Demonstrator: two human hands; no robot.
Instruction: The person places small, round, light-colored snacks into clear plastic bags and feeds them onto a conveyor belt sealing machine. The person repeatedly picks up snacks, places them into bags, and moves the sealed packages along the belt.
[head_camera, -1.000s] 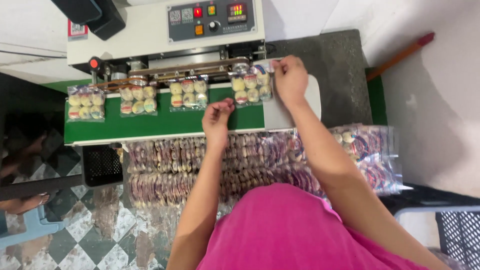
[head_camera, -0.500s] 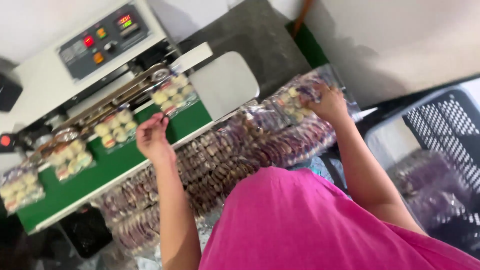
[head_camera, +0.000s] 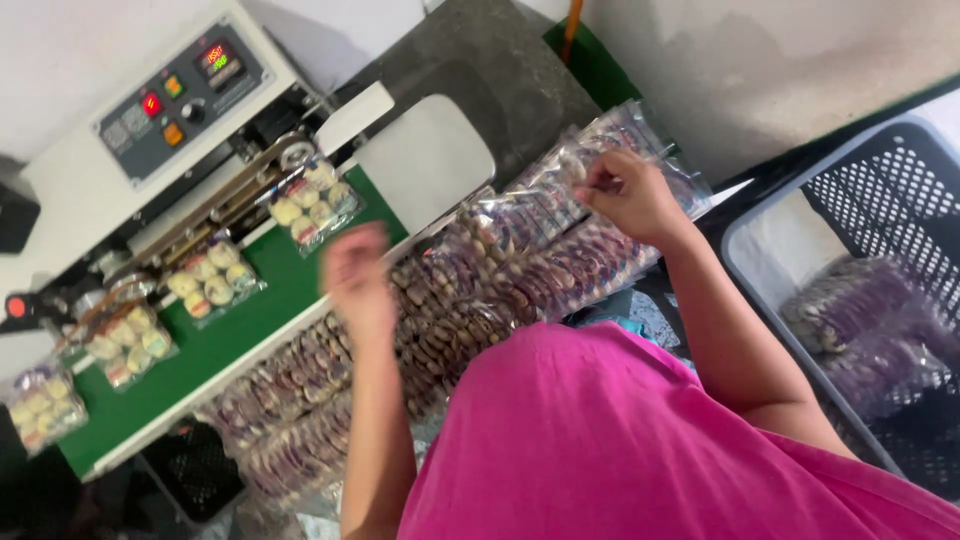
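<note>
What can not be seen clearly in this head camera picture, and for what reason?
- Left hand, head view: motion blur; fingers and any hold cannot be told.
- Right hand, head view: fingertips buried in the clear packets; grip unclear.
- Lower packets, head view: covered by the pink shirt.
- Crate contents, head view: dim, cut by the right edge.
- Sealer panel display, head view: too small.

A long green belt (head_camera: 215, 335) runs along the sealing machine (head_camera: 150, 130). Four clear bags of small round cakes (head_camera: 312, 203) lie on the belt in a row, from its far end to its near end, each a little apart. Just beside the belt's front edge, a big heap of purple and white snack packs (head_camera: 470, 290) lies in clear wrap.
</note>
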